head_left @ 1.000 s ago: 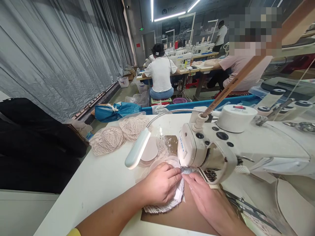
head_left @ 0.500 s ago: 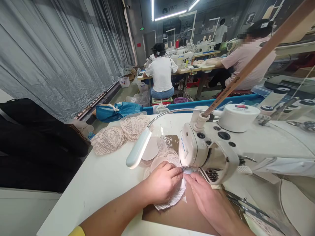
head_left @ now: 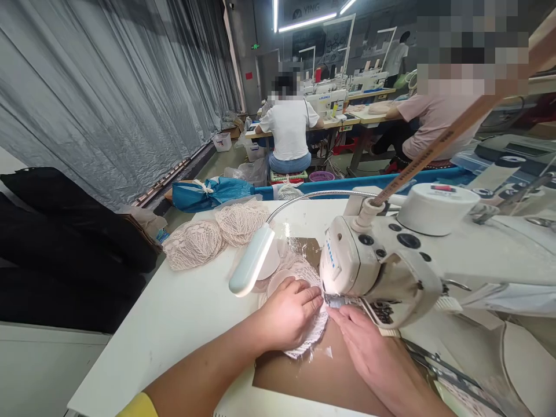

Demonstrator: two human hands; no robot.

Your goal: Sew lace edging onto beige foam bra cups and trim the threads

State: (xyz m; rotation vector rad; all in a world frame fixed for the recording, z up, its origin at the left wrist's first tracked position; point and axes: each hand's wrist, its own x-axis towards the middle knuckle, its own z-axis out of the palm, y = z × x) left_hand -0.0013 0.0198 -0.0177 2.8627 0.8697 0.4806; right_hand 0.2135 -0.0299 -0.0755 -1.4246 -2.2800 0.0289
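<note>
Inside the left edge of the white counter (head_left: 174, 324), pale-pink rounded lace (head_left: 316, 335) lies beneath the left hand (head_left: 287, 315), bent-fingered, its grip hidden from me, while the extended right hand (head_left: 362, 339), visibly holding nothing, nears its rim; fingers straying under the boxy white sewing-machine head (head_left: 347, 260) could be caught.

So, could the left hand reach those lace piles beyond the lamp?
Probably yes: the lamp hangs partly between the left hand and the lace piles, but the tabletop beside it seems to leave a way round.
</note>
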